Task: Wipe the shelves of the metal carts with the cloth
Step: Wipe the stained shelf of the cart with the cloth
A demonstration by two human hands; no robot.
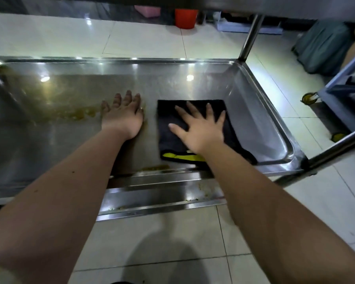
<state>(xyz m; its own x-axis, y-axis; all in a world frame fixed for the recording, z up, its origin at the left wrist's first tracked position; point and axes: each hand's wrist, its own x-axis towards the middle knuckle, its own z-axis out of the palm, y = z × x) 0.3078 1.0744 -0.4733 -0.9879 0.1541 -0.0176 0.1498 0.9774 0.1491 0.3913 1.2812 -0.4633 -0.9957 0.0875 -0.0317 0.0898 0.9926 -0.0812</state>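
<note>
Cloth, black with a yellow strip at its near edge, spread flat on the right half of the metal cart shelf; long axis running from 6 toward 12 o'clock, tilted slightly left at the far end. Pressed under right hand, fingers splayed, not clenched. Left hand flat and empty at 9 o'clock of the cloth, beside yellowish-brown stains.

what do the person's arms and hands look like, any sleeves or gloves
Both forearms are bare, with no sleeves in view. The left hand and right hand wear no gloves. No watch or bracelet shows on either wrist.
</note>
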